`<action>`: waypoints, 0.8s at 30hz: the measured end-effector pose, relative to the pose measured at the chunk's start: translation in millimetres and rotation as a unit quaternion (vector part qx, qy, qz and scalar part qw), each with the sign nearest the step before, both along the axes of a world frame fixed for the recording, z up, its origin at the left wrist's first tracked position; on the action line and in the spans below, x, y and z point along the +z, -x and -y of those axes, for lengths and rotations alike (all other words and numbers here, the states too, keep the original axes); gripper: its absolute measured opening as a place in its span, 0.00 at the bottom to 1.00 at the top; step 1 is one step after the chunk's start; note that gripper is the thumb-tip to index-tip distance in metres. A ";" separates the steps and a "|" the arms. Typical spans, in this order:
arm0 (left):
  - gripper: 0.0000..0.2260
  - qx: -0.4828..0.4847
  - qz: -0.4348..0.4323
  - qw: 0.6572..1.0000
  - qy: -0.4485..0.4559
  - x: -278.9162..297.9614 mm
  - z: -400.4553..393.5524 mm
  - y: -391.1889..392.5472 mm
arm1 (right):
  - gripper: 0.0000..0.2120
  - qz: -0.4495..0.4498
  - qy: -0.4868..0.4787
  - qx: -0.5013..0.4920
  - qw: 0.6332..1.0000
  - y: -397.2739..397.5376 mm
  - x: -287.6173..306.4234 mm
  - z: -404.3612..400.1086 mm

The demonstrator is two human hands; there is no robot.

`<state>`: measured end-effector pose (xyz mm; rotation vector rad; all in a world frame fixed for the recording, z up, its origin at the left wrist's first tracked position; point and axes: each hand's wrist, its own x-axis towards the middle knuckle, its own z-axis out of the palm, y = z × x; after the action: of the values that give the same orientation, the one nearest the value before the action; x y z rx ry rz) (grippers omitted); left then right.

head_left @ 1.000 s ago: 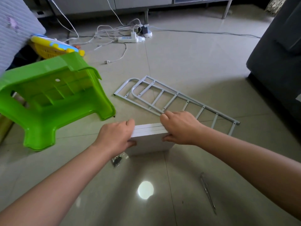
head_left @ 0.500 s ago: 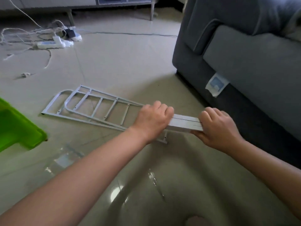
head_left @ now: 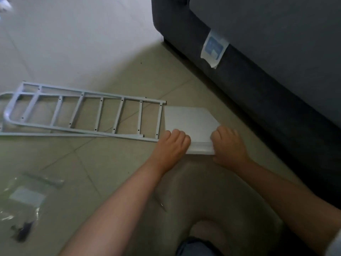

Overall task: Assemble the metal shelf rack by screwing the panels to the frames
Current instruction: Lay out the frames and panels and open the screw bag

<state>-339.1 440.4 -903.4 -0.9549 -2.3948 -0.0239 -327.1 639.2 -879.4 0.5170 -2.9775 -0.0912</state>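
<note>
White panels (head_left: 190, 122) stacked flat on floor (head_left: 103, 71), near edge gripped by left hand (head_left: 172, 144) and right hand (head_left: 228, 145), fingers curled over it. Just right of white ladder-like frames (head_left: 83, 113), long axis running left-right, rounded end left. Half a second ago held edge-on above floor; now lowered flat. Blue-white label (head_left: 213, 48) on grey sofa (head_left: 258, 52), writing unreadable. Screw bag (head_left: 24, 206) lower left.
</note>
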 end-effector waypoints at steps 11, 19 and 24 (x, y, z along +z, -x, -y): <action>0.12 0.033 0.122 0.989 0.075 -73.9 -43.7 -25.4 | 0.39 0.032 -0.052 0.005 0.998 -15.9 -79.5 -37.5; 0.04 -0.029 0.317 0.929 0.190 -76.2 -2.4 -37.8 | 0.22 0.175 -0.084 -0.008 0.981 -51.7 -103.0 -33.5; 0.15 0.030 0.339 0.922 0.187 -58.9 27.8 -31.0 | 0.15 0.155 -0.028 -0.007 0.988 -46.3 -97.0 10.5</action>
<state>-308.1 412.7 -962.3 -1.1874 -3.1472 0.1574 -280.8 628.7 -976.4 0.5637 -3.2901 -0.1057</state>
